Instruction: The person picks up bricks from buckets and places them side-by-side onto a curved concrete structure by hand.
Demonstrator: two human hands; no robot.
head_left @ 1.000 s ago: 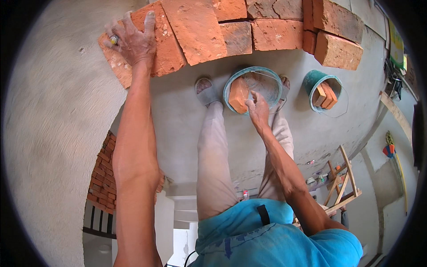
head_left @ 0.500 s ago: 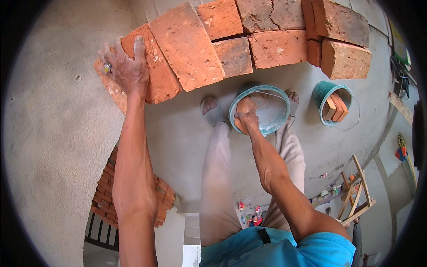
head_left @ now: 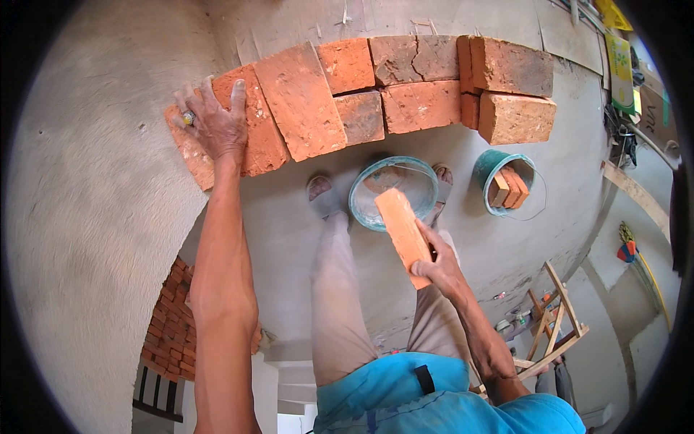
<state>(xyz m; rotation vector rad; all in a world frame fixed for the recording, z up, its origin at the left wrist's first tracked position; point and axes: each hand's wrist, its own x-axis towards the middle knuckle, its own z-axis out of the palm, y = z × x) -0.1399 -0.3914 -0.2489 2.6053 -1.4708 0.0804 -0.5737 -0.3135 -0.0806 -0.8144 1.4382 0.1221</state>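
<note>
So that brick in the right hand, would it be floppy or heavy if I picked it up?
The clay brick is likely stiff: its edges look straight though the right hand grips only one end. It's probably heavy for its size, since no holes show. Its flat sides make rolling unlikely.

I stood on what looked like a building site: bare plastered wall (head_left: 94, 217), a row of bricks (head_left: 421, 106), a brick pile (head_left: 169, 322), a bucket (head_left: 483, 166).
</note>
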